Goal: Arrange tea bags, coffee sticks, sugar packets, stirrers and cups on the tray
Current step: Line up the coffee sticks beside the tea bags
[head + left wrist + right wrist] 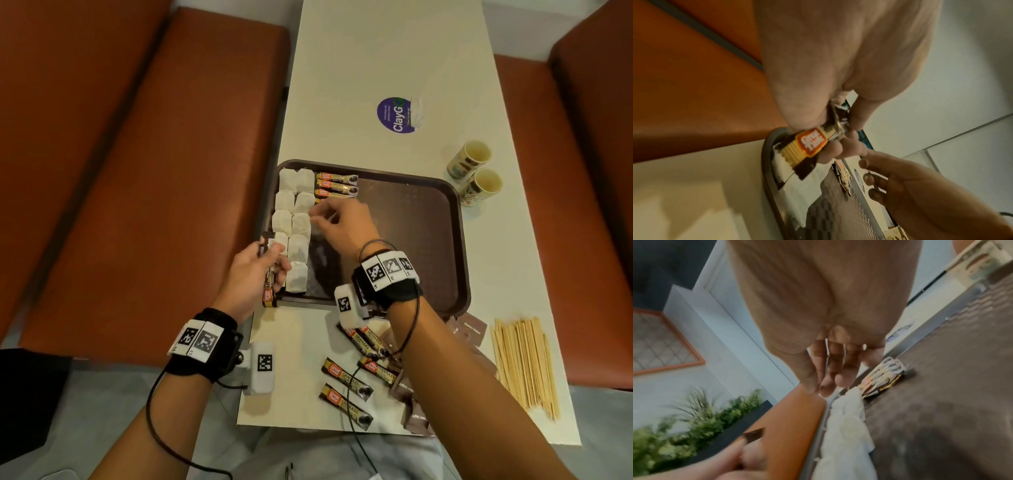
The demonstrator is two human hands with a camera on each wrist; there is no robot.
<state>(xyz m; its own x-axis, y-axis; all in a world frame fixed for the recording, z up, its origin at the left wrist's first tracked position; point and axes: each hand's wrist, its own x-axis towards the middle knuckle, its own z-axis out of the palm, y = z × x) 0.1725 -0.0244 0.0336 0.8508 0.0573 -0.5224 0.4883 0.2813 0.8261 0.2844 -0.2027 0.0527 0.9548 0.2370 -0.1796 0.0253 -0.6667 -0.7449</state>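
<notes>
Coffee stick (268, 270) (left hand (251, 274))

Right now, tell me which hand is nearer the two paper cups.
Right. The right hand hovers over the tray's middle, left of the paper cups; the left hand grips coffee sticks beyond the tray's opposite edge.

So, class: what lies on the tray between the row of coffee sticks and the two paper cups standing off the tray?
Only bare brown tray floor and its raised rim, in the head view.
</notes>
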